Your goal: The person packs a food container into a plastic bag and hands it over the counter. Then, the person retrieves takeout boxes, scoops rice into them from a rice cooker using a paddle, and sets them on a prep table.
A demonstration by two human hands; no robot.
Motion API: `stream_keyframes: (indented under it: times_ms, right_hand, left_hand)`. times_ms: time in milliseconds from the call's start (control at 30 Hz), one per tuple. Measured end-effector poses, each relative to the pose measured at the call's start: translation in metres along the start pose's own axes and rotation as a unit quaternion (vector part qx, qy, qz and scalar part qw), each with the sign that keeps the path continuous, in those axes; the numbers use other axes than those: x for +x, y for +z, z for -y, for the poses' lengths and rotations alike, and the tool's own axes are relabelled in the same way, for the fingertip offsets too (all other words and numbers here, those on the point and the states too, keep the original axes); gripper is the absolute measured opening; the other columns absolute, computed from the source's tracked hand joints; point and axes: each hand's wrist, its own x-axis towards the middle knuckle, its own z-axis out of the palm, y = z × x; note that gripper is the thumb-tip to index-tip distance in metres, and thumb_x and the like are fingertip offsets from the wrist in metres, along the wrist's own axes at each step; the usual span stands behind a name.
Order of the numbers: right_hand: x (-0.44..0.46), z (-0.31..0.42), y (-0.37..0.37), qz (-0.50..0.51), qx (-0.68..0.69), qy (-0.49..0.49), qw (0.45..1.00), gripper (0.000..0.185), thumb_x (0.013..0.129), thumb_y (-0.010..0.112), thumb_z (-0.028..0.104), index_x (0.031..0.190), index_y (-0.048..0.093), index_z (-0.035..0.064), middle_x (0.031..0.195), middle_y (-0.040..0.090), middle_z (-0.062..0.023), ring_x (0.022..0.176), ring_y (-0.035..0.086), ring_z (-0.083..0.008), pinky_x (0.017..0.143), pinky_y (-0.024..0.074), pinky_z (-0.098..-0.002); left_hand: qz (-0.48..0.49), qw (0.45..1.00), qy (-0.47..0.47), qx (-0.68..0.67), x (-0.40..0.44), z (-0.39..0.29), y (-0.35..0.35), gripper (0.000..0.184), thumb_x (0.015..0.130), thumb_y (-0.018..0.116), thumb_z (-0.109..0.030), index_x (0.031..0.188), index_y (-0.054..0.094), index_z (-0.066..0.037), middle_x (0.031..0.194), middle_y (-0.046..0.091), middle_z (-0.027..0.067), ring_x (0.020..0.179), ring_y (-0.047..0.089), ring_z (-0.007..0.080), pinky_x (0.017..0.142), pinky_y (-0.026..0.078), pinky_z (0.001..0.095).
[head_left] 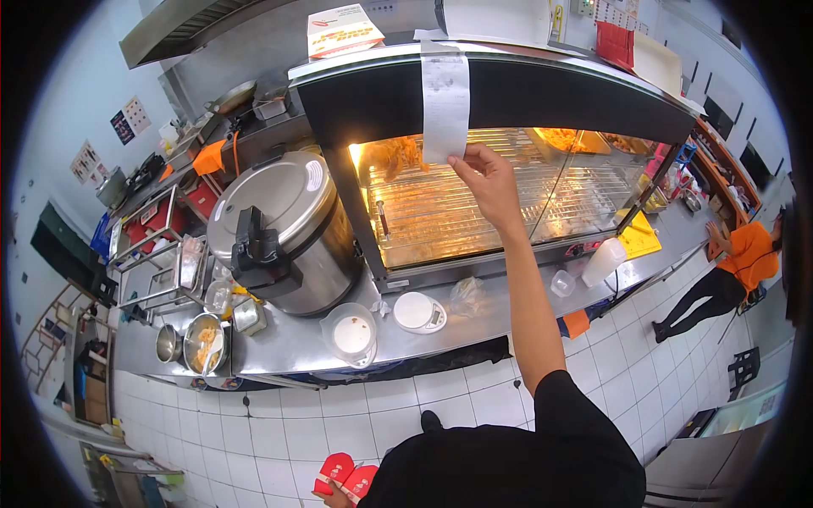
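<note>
Raised in front of the glass-fronted food warmer (508, 89), my right hand (484, 173) pinches the lower edge of a long white printed receipt (446, 97). The receipt hangs from the top of the warmer, its upper end near a white box. Low at the bottom of the view, my left hand (335, 498) is closed around red folded cartons with white print (337, 467); most of its fingers are hidden. Behind the glass, fried food (391, 158) lies on the lit wire racks, with trays of food (566, 140) at the right.
A large lidded cooker (284, 229) stands left of the warmer. Along the counter are two small scales (419, 312) (352, 335), a bowl of food (206, 343) and a white bottle (604, 262). A person in orange (749, 258) stands at the far right.
</note>
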Motion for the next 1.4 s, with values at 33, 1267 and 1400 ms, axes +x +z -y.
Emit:
stream_keyframes:
  times_ms: [33, 1267, 1400]
  right_hand:
    - [0.0, 0.0, 0.0, 0.002, 0.007, 0.004, 1.0, 0.021, 0.088, 0.067, 0.016, 0.103, 0.067, 0.0008, 0.095, 0.069, -0.0053, 0.088, 0.062, -0.0131, 0.082, 0.0479, -0.0285]
    - [-0.005, -0.001, -0.001, 0.013, 0.073, 0.019, 0.997, 0.02, 0.088, 0.068, 0.014, 0.103, 0.066, -0.0003, 0.094, 0.07, -0.0063, 0.088, 0.063, -0.0108, 0.08, 0.0486, -0.0251]
    - [-0.005, 0.0, 0.0, 0.013, 0.074, 0.013, 0.997, 0.021, 0.088, 0.068, 0.014, 0.103, 0.066, -0.0006, 0.094, 0.07, -0.0064, 0.087, 0.063, -0.0109, 0.08, 0.0484, -0.025]
  left_hand:
    - [0.0, 1.0, 0.0, -0.002, 0.0, 0.0, 0.0, 0.098, 0.088, 0.058, -0.052, 0.15, 0.002, 0.0, 0.127, 0.05, 0.034, 0.118, 0.052, 0.0441, 0.098, 0.044, 0.0423]
    - [0.007, 1.0, -0.009, -0.029, -0.001, -0.014, 0.007, 0.095, 0.089, 0.061, -0.044, 0.15, 0.003, -0.001, 0.127, 0.049, 0.0341, 0.116, 0.053, 0.0424, 0.097, 0.045, 0.042]
    - [0.009, 0.999, -0.01, -0.033, -0.001, -0.014, 0.006, 0.094, 0.089, 0.061, -0.043, 0.15, 0.004, -0.001, 0.127, 0.049, 0.0341, 0.116, 0.053, 0.0422, 0.097, 0.045, 0.0419]
